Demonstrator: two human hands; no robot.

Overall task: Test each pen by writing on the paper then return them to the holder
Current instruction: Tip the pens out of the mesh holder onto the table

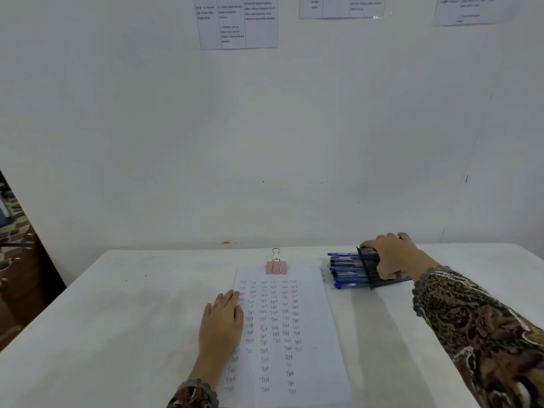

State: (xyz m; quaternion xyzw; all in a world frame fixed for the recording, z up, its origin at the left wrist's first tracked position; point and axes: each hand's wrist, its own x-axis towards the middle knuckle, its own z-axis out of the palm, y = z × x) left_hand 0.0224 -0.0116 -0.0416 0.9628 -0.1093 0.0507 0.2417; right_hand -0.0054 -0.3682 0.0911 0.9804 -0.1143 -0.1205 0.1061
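**Tally at the desk**

One table (117, 319) bears one paper (309, 334), one pink binder clip (276, 267) and one black mesh holder (371, 269). The blue pens (344, 272) in it overlap too much to count. Two hands show: the left hand (220, 322) and the right hand (394, 257). Three printed sheets (238, 22) hang on the wall.

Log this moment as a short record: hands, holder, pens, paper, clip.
left hand: flat, pressing the paper's left edge
right hand: grips the holder from above
holder: black mesh, tipped on its side, mouth toward the paper
pens: blue, sticking out of the holder's mouth
paper: columns of handwritten words
binder clip: pink, on the paper's top edge
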